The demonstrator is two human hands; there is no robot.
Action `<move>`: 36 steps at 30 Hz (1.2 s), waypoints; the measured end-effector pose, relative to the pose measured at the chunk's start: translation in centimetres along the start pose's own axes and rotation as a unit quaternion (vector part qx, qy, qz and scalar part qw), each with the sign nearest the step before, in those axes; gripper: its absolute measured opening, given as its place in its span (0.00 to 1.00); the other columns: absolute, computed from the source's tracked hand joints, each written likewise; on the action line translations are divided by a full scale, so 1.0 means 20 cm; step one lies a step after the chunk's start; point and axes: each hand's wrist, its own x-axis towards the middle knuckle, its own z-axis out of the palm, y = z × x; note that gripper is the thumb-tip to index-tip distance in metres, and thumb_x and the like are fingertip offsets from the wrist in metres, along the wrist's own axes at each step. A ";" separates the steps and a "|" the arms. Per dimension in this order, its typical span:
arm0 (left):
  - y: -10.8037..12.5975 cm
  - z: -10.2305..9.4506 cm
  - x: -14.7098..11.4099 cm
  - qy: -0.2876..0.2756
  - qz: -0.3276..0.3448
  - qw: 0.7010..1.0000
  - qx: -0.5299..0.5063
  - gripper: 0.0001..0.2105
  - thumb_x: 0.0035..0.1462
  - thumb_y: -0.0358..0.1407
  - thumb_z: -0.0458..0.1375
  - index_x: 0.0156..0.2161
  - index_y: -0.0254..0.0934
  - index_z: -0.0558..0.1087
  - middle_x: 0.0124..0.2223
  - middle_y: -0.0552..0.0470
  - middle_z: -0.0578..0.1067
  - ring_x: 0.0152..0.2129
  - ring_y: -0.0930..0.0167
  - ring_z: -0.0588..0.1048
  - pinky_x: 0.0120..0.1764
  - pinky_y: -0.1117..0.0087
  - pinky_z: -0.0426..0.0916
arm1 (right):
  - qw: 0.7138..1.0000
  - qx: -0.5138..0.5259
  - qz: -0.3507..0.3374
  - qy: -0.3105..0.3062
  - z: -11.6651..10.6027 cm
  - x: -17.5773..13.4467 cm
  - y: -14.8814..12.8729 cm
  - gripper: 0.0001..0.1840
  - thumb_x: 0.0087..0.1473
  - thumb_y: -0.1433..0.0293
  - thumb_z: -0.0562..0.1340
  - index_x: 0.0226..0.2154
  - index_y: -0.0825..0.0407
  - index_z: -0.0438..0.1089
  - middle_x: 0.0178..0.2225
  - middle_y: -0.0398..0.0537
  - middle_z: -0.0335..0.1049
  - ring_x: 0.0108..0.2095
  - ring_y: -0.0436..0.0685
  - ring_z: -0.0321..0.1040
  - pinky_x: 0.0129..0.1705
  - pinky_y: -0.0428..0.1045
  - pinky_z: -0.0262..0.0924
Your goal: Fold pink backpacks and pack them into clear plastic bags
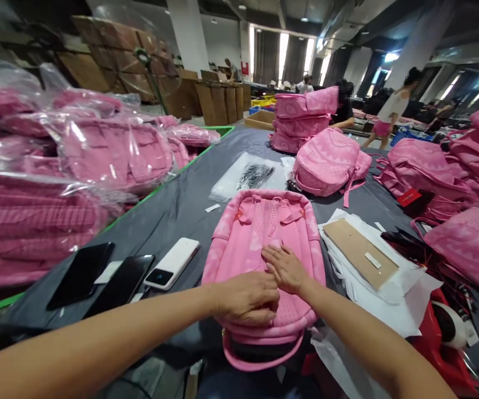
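Note:
A pink backpack point(239, 252) lies on the dark-covered table in front of me, its back panel and shoulder straps facing up and its handle loop towards me. My left hand point(250, 298) rests over the lower middle of the panel with its fingers curled closed; whatever may be in them is hidden. Just beyond it, my right hand point(286, 268) lies on the panel, fingers stretched out flat. The two hands are close together, the left one partly in front of the right. A small pale patch shows by the right fingertips.
Left of the backpack lie a white power bank point(175, 263) and dark phones point(82, 275). White sheets with a cardboard piece point(359, 252) are at right. Beyond are a clear bag of black strips point(256, 174) and more pink backpacks point(326, 160). Plastic-wrapped backpacks point(114, 149) fill the left side.

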 end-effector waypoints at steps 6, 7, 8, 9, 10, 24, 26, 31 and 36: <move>-0.15 0.24 0.06 0.008 0.008 0.996 0.090 0.08 0.64 0.32 0.52 0.33 0.42 0.70 0.33 0.48 0.76 0.33 0.65 0.72 0.43 0.65 0.67 | 0.983 0.083 0.097 0.134 0.03 0.02 0.08 0.22 0.68 0.68 0.45 0.55 0.49 0.69 0.53 0.55 0.75 0.55 0.59 0.69 0.59 0.58 0.62; -0.17 0.27 0.07 0.008 0.012 0.994 0.105 0.08 0.63 0.32 0.52 0.33 0.42 0.71 0.34 0.48 0.76 0.33 0.64 0.72 0.44 0.64 0.67 | 0.981 0.081 0.104 0.141 0.01 0.03 0.09 0.23 0.68 0.68 0.44 0.55 0.50 0.69 0.52 0.56 0.75 0.53 0.60 0.70 0.57 0.58 0.64; -0.18 0.29 0.07 0.009 0.012 0.993 0.115 0.07 0.63 0.33 0.53 0.34 0.42 0.72 0.34 0.47 0.76 0.34 0.64 0.72 0.46 0.64 0.67 | 0.981 0.078 0.102 0.143 -0.02 0.04 0.09 0.24 0.68 0.69 0.43 0.56 0.51 0.68 0.51 0.57 0.74 0.53 0.60 0.70 0.56 0.59 0.64; -0.19 0.31 0.07 0.011 0.008 0.992 0.123 0.07 0.63 0.34 0.53 0.34 0.42 0.72 0.35 0.47 0.77 0.35 0.64 0.72 0.47 0.63 0.67 | 0.982 0.078 0.097 0.145 -0.05 0.04 0.08 0.23 0.67 0.69 0.44 0.55 0.51 0.68 0.51 0.58 0.74 0.53 0.60 0.70 0.56 0.59 0.64; -0.18 0.32 0.06 0.017 -0.001 0.991 0.130 0.07 0.63 0.34 0.53 0.35 0.42 0.74 0.37 0.46 0.78 0.36 0.64 0.73 0.49 0.62 0.67 | 0.983 0.075 0.081 0.145 -0.09 0.03 0.06 0.21 0.66 0.69 0.46 0.53 0.51 0.69 0.51 0.57 0.74 0.53 0.61 0.69 0.56 0.58 0.64; -0.31 0.26 -0.03 0.136 -0.336 0.923 0.128 0.25 0.71 0.48 0.43 0.69 0.48 0.59 0.70 0.50 0.61 0.69 0.57 0.52 0.68 0.51 0.49 | 0.905 0.026 -0.306 -0.296 -0.14 -0.04 -0.25 0.15 0.64 0.56 0.60 0.45 0.50 0.69 0.31 0.43 0.78 0.28 0.53 0.70 0.29 0.48 0.54; -0.31 0.28 -0.04 0.142 -0.342 0.920 0.128 0.24 0.72 0.45 0.43 0.69 0.48 0.59 0.71 0.50 0.61 0.69 0.57 0.52 0.68 0.51 0.49 | 0.899 0.035 -0.319 -0.296 -0.09 -0.02 -0.20 0.12 0.67 0.60 0.57 0.45 0.49 0.70 0.30 0.42 0.78 0.28 0.53 0.70 0.29 0.48 0.53; -0.31 0.26 -0.02 0.141 -0.362 0.911 0.137 0.24 0.71 0.40 0.45 0.69 0.44 0.60 0.71 0.49 0.60 0.70 0.58 0.51 0.69 0.50 0.48 | 0.905 0.021 -0.362 -0.224 0.08 0.03 -0.09 0.07 0.61 0.67 0.60 0.40 0.50 0.72 0.30 0.42 0.78 0.33 0.53 0.72 0.32 0.47 0.57; -0.25 0.26 0.01 0.131 -0.348 0.914 0.164 0.24 0.70 0.37 0.46 0.68 0.45 0.61 0.73 0.49 0.57 0.71 0.57 0.49 0.69 0.47 0.43 | 0.932 -0.012 -0.327 -0.154 0.11 -0.02 -0.10 0.11 0.61 0.66 0.57 0.37 0.52 0.74 0.30 0.48 0.77 0.31 0.56 0.70 0.33 0.50 0.57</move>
